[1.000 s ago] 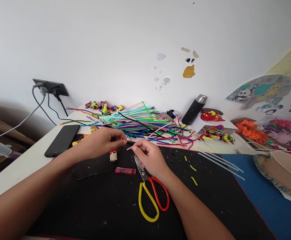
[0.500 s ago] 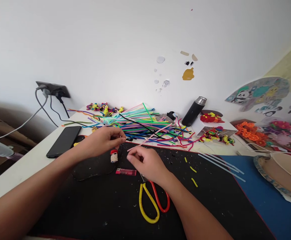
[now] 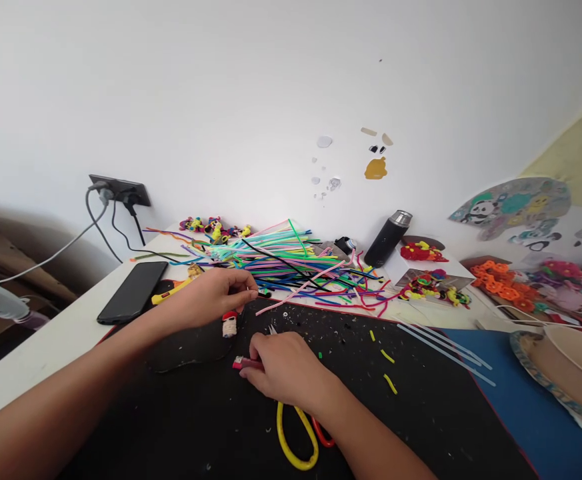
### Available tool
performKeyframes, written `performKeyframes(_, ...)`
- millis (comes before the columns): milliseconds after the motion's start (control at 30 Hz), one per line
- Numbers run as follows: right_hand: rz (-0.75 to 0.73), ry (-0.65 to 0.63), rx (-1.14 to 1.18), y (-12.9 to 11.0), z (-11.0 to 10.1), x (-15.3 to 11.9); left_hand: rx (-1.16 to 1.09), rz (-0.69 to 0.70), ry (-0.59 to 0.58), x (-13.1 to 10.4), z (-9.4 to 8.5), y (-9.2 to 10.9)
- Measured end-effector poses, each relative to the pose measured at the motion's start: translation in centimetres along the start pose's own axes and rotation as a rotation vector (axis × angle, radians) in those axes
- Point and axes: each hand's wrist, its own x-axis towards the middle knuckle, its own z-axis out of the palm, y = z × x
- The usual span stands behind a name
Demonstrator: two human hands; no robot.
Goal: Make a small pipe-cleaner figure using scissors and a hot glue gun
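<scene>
My right hand point(image 3: 288, 370) is closed around a pink lighter point(image 3: 243, 363), its metal end pointing left just above the black mat. Beneath that hand lie scissors point(image 3: 298, 447) with one yellow and one red handle loop; their tips show past my knuckles. My left hand point(image 3: 231, 293) is raised over the mat's back edge with thumb and fingers pinched together, and whatever is between them is too small to name. Right below it sits a small cream, thread-wound piece with a red top point(image 3: 229, 325). A pink pipe cleaner point(image 3: 283, 298) lies between the hands, its near end on the mat.
Many coloured pipe cleaners point(image 3: 281, 257) are heaped at the back. A phone point(image 3: 133, 292) lies left, a black flask point(image 3: 388, 239) leans at back right. Yellow snippets point(image 3: 387, 357), clear glue sticks point(image 3: 445, 347) and a round tray point(image 3: 525, 357) are on the right.
My right hand has left the pink pipe cleaner, moved down, and taken hold of the lighter. The left hand stays pinched near the same spot. The camera view has tilted up slightly.
</scene>
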Motion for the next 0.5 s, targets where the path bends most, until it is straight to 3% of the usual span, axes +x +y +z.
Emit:
performKeyframes(200, 0.061, 0.052, 0.231, 0.3, 0.1, 0.3, 0.026, -0.003, 0.015, 0.1, -0.1, 0.1)
performKeyframes(300, 0.071, 0.099, 0.502, 0.9, 0.0, 0.4, -0.011, 0.006, 0.011, 0.0, -0.3, 0.1)
performKeyframes(500, 0.142, 0.043, 1.078, 1.6, 0.1, 0.8, -0.127, -0.002, -0.072, 0.0, -0.3, -0.2)
